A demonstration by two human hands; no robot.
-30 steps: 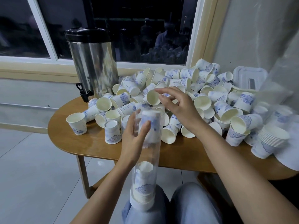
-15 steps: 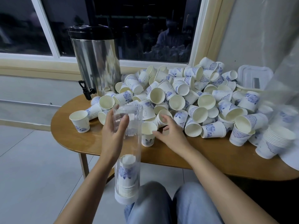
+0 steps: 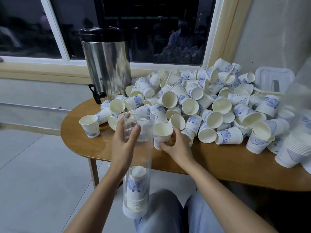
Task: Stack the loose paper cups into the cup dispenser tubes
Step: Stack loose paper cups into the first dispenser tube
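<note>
A steel urn (image 3: pixel 107 68) stands far left on the wooden surface (image 3: pixel 218 158), and a heap of loose cups (image 3: pixel 220 106) sprawls rightward from it, crowding behind the clear dispenser tube (image 3: pixel 143 157). That tube stands near upright before the surface's near edge, open mouth up, nested cups (image 3: pixel 135 187) at its bottom, the left hand (image 3: pixel 122 148) curled round its upper part. Just right, the right hand (image 3: pixel 178 147) wraps its fingers round a cup (image 3: pixel 162 132), mouth up.

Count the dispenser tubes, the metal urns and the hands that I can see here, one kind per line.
Dispenser tube: 1
Metal urn: 1
Hands: 2, left hand holding the tube, right hand holding a paper cup
Total: 4
</note>
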